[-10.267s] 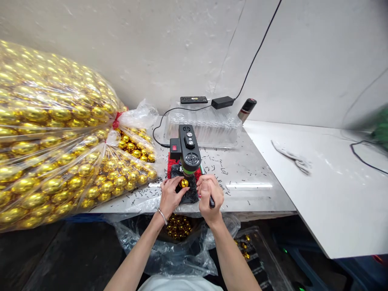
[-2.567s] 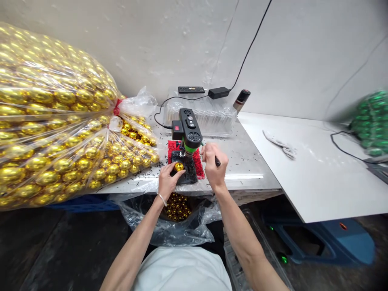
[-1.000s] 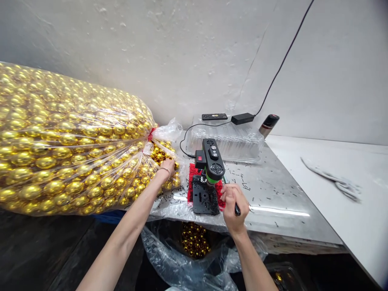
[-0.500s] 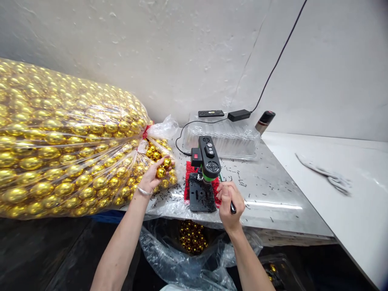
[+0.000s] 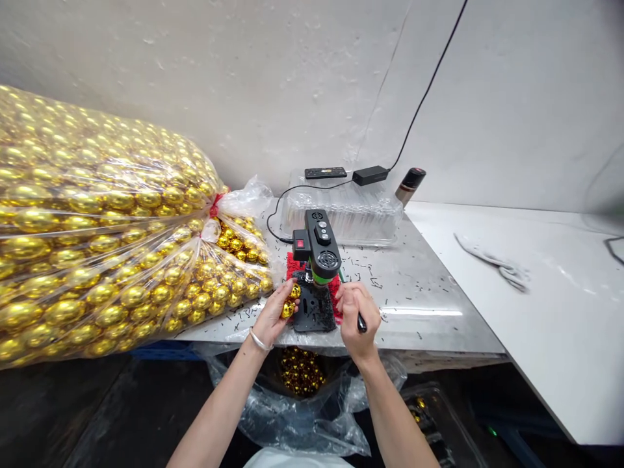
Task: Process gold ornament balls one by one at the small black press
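Observation:
My left hand (image 5: 275, 313) is closed around a pair of shiny gold balls (image 5: 288, 308), at the left edge of a black slotted base plate (image 5: 312, 311). Over that plate hangs the head of a small black machine (image 5: 322, 250) with round vents, buttons and a green ring. My right hand (image 5: 359, 318) is a fist to the right of the plate, wrapped around a slim tool whose black end (image 5: 361, 324) sticks out below. Most of the tool is hidden by the fingers. Red cloth-like material (image 5: 294, 263) lies under the plate, strewn with black slivers.
A large clear bag of gold balls (image 5: 107, 240) fills the left. Behind the machine stand a clear plastic tray (image 5: 341, 218), a power adapter (image 5: 370, 175) and a bottle (image 5: 410, 185). A glove (image 5: 492, 261) lies right. An open plastic bag (image 5: 302, 422) with gold balls hangs below the table edge.
My left hand has moved right, from beside the bag of balls to the base plate, carrying the gold balls. My right hand stays in its grip near the machine. The view has shifted slightly.

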Motion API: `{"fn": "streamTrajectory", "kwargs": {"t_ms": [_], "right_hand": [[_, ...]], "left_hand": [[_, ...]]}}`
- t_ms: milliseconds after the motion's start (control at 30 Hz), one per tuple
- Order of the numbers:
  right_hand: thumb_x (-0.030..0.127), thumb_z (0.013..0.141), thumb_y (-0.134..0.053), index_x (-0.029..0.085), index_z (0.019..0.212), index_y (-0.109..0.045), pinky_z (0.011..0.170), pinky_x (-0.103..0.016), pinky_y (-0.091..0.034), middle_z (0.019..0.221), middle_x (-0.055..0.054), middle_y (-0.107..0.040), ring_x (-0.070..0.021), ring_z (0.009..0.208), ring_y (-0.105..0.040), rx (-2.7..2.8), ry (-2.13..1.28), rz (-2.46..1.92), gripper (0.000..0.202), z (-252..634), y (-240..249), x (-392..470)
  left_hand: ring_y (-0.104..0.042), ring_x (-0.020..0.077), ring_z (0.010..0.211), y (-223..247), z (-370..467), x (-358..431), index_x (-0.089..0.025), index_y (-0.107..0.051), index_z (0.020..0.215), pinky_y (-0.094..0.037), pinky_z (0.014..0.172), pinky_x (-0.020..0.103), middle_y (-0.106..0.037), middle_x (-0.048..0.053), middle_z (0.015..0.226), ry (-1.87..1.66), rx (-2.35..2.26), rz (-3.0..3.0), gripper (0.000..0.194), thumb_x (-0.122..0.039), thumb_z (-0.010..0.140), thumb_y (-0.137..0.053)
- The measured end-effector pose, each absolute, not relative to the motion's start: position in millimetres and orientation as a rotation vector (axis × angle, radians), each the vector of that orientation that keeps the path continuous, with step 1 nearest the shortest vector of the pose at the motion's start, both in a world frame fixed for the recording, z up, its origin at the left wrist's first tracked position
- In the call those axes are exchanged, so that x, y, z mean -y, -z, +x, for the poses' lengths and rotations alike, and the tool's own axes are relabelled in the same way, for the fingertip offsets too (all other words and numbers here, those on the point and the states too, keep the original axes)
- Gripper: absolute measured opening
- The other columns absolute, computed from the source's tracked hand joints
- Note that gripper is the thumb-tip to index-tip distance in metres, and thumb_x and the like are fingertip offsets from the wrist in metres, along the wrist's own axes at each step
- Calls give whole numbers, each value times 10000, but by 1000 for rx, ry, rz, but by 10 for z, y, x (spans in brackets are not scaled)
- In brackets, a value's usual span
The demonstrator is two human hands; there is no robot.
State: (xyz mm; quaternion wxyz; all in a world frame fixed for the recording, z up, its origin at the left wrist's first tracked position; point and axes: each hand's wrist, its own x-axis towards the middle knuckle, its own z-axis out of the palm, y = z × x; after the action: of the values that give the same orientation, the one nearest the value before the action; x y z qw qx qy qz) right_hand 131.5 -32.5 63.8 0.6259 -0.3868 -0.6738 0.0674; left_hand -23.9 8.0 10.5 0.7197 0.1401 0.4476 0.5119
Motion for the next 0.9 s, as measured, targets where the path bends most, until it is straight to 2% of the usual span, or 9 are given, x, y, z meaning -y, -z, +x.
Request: {"fn": "streamTrajectory", "kwargs": {"t_ms": [67,167,300,433,533,600,700,900], "right_hand": [[85,901,-384,198,653,-446,602,-274,-400,658,-2,-503,-130,675,-524,1547,-157,-889,280,1316,-642,326],[83,900,-381,196,655,-454,601,-275,-406,665,-8,-506,-131,678,-524,1545,-162,-882,279,1315,-642,325],[91,900,-378,198,651,-459,595,-283,-410,654,-11,-506,-138,677,-526,1541,-168,-888,283,1315,-645,327],[94,899,-381,198,653,-459,594,-282,-415,664,-15,-509,-136,675,-522,1556,-166,-894,278,1324,-649,329],[87,897,-381,197,658,-455,590,-279,-411,670,-16,-507,-133,678,-519,1567,-161,-890,273,1331,-649,328],[79,896,-380,197,662,-451,588,-276,-407,670,-14,-504,-131,679,-517,1567,-157,-890,272,1331,-653,329],[76,896,-377,197,668,-451,587,-275,-408,673,-15,-508,-131,679,-519,1571,-156,-893,268,1331,-665,334],[81,897,-368,203,666,-440,607,-286,-422,657,-15,-505,-146,707,-534,1617,-160,-883,271,1362,-603,357]], "left_hand": [[-626,100,548,-81,-233,-70,-163,-646,1003,-445,416,152,-662,23,751,-1120,-1024,339,273,-253,757,-722],[-671,131,636,-53,-220,-52,-150,-630,979,-461,471,165,-686,30,793,-1103,-1070,419,336,-220,681,-769],[-674,157,717,69,-150,-31,-157,-624,951,-470,535,195,-711,38,816,-1148,-1177,712,423,-292,599,-816],[-680,189,845,221,-80,-36,-165,-645,947,-518,785,304,-733,54,883,-1167,-1255,1118,363,-282,630,-779],[-670,220,968,232,-56,-33,-175,-661,1058,-489,905,358,-728,87,1035,-1063,-1381,1388,378,-242,694,-736],[-659,245,1007,178,-41,-21,-176,-661,1132,-480,918,379,-719,107,1079,-930,-1533,1559,418,-252,726,-722],[-647,267,1017,67,-11,-5,-183,-680,1141,-481,894,377,-723,108,1066,-760,-1704,1775,400,-295,758,-710],[-666,218,923,-34,22,-25,-191,-692,1107,-487,798,298,-704,66,1100,-632,-1677,1878,360,-353,786,-694]]}}
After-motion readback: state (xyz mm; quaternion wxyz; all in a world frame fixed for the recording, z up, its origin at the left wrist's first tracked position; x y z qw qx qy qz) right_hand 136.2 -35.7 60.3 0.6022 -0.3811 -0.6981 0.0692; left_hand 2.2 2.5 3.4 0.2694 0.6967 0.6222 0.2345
